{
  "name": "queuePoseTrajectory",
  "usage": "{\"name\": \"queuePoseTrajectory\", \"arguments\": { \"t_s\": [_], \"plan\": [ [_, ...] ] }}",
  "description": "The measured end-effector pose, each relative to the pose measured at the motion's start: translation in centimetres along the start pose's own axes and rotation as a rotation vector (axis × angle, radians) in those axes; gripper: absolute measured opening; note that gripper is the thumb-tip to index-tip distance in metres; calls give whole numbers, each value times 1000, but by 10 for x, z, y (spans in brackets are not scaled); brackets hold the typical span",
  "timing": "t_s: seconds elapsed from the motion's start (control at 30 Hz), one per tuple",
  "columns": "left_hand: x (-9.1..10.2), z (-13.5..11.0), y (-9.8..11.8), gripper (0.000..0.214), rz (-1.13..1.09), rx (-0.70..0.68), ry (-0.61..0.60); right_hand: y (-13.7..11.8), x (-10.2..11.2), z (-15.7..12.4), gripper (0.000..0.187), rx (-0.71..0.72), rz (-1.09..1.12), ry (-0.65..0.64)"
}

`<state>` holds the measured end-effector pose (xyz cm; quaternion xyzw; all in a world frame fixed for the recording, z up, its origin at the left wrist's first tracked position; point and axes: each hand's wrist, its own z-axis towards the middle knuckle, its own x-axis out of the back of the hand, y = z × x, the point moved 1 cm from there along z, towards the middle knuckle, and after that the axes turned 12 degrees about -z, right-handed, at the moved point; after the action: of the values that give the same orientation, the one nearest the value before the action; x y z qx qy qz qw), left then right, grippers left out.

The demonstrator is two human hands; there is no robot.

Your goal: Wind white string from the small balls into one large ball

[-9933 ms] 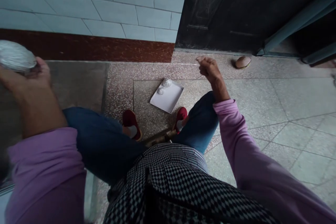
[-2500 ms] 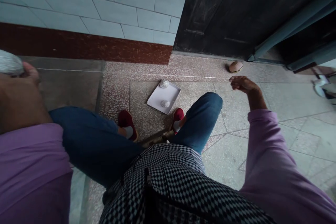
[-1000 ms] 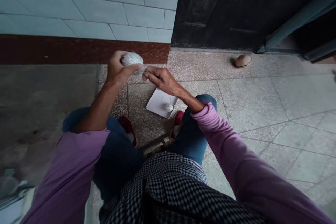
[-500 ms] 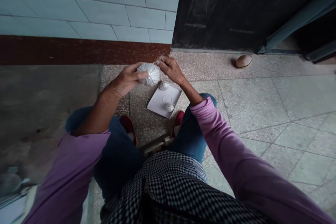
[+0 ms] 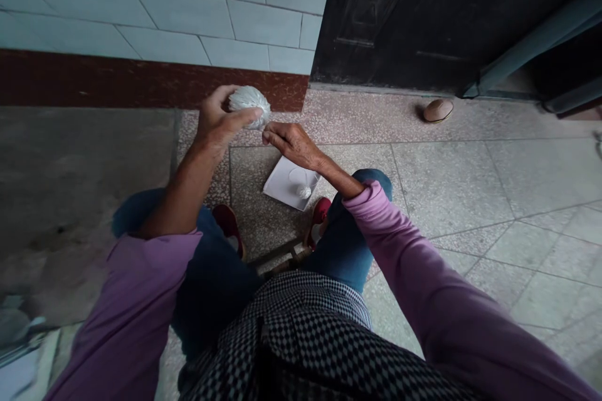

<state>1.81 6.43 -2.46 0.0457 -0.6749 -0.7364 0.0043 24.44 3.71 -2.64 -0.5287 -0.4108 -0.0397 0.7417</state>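
Note:
My left hand (image 5: 217,120) is raised in front of me, its fingers wrapped round a white ball of thread (image 5: 249,103). Just right of it my right hand (image 5: 290,141) is pinched shut at the ball's lower edge; the thin thread it seems to hold is too fine to see. Below both hands a white tray (image 5: 283,184) lies on the floor between my feet, with a small white thread ball (image 5: 304,191) on it. A second small ball on the tray is hidden behind my right hand.
I sit with knees apart in blue trousers, red shoes (image 5: 230,227) on a speckled stone floor. A tiled wall with a dark red skirting (image 5: 141,78) is ahead. A dark door (image 5: 423,19) stands at the right, with a small brown oval object (image 5: 437,110) at its foot.
Seconds ago my hands were spread wide with a thread stretched between them. They have come together, and since half a second ago the ball has risen left and my right hand has dropped below it.

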Motion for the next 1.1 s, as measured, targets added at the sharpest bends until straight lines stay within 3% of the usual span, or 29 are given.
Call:
{"name": "queuePoseTrajectory", "arguments": {
  "t_s": [0.2, 0.3, 0.47, 0.57, 0.77, 0.97, 1.1],
  "plan": [
    [1, -15, 8, 65, 154, 126, -120, -10, 32, -2, 64, -97, 82, 129],
    [-1, -22, 9, 56, 119, 196, -217, -14, 42, -5, 63, -171, 176, 106],
    [-4, -34, 17, 46, -58, 388, -478, -15, 46, -6, 73, -156, 241, 102],
    [-3, -42, 26, 52, -108, 452, -549, -12, 38, -6, 84, -115, 292, 142],
    [-1, -50, 43, 65, -185, 392, -473, -9, 13, -3, 87, -204, 551, 135],
    [5, -32, 17, 93, -460, 147, -323, -3, 7, 1, 69, -303, 702, 7],
    [17, -25, 13, 84, -590, 2, -216, 1, 0, 1, 64, -353, 783, -28]
  ]
}}
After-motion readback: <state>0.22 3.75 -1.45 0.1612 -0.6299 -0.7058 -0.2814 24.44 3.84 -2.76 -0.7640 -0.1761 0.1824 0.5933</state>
